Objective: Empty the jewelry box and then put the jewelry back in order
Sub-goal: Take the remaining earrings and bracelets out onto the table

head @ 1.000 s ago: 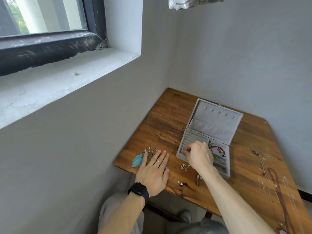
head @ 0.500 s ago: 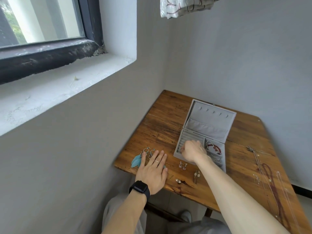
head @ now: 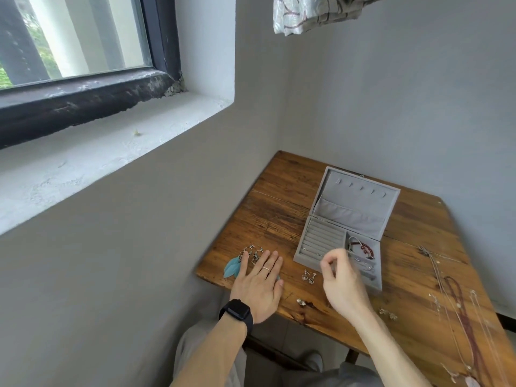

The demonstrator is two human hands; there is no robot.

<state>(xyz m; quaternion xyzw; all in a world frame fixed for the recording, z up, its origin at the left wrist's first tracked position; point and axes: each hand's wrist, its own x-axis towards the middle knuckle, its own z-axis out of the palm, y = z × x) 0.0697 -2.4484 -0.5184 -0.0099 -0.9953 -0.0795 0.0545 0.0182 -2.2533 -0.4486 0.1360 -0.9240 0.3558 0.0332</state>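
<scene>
The grey jewelry box stands open on the wooden table, its lid upright. A red bead bracelet lies in its right compartment, and tiny pieces sit in the ring rows. My right hand hovers over the box's front edge with thumb and fingers pinched together; blur hides what they pinch. My left hand lies flat on the table, touching blue feather earrings and hoop earrings.
A pair of silver earrings and a small stud lie in front of the box. More small earrings sit near my right forearm. Several necklaces stretch along the table's right side. Walls close off the left and back.
My right hand has lifted out of the ring rows and drawn back toward me with its fingers pinched. My left hand has stayed flat in place.
</scene>
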